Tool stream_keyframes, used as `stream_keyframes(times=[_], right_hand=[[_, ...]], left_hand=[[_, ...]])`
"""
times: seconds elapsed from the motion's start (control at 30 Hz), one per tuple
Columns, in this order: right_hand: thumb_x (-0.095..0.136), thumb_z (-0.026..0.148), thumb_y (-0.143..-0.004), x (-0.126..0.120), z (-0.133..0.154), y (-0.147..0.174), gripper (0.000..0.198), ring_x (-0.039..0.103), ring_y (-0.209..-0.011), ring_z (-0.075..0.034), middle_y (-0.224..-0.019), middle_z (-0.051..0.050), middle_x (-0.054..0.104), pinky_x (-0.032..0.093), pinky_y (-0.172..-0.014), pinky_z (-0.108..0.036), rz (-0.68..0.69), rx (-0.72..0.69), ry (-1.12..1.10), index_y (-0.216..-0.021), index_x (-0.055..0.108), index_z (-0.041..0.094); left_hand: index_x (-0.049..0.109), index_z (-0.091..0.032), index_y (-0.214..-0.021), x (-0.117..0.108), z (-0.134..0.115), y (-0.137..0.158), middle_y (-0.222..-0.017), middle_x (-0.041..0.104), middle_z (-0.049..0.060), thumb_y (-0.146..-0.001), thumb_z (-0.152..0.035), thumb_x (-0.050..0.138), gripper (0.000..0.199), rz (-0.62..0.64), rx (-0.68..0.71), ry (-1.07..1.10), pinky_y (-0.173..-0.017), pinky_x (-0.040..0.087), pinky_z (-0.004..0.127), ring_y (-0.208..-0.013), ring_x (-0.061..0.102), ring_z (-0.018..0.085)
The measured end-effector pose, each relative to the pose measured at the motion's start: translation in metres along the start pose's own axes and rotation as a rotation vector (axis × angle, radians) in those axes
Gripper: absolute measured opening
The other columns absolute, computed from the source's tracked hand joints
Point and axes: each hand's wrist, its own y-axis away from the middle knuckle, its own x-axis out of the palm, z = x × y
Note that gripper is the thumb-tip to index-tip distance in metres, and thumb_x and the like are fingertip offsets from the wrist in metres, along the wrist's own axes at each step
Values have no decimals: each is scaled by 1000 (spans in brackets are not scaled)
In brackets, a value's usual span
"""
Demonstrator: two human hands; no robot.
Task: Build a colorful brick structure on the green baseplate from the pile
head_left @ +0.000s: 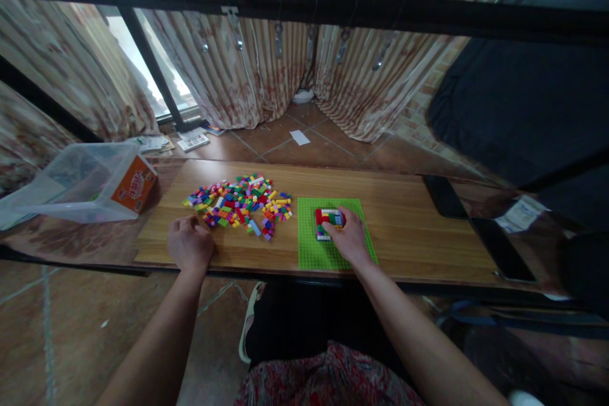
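Note:
On the green studded baseplate (309,254) sits a small build of toy bricks (324,216) in red, white, blue and green. My right hand (352,236) is closed about its right side, thumb across the top and fingers at the far edge. Part of the build is hidden under that hand. My left hand (189,245) rests as a loose fist on the table's left part, near the close edge; the inside of the fist is hidden. Just beyond it spreads a pile of loose mixed-colour toy bricks (238,200).
A clear plastic box (90,187) with an orange label stands at the left end of the wooden tabletop (413,247). Two dark flat phone-like objects (446,196) and a small packet (521,212) lie at the right. A black metal bar (304,3) crosses above the far side.

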Motion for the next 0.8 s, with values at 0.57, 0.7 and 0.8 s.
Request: stream_keyframes(times=[0.57,0.7,0.8], right_hand=[[59,46,-79,-2,4,2,53,51,-115,-32,-122,-15,60,36,-99,-52,99,-4,38,-125,58,19],[59,43,-80,-2,9,4,50,49,-119,-31,-125,-13,59,36,-100,-52,87,6,44,-125,59,22],[62,43,-78,-4,11,3,50,50,-119,-30,-124,-11,60,35,-101,-50,93,38,29,-123,60,23]], left_hand=[[66,-14,-106,1,1,1,-108,61,15,-82,-19,44,33,4,19,9,-90,45,39,-105,56,29],[66,-13,-104,0,0,0,-108,61,15,-81,-18,44,32,6,9,39,-92,44,40,-106,56,28],[66,-12,-102,-5,1,-3,-103,61,15,-80,-18,44,32,18,-3,92,-92,44,41,-103,56,28]])
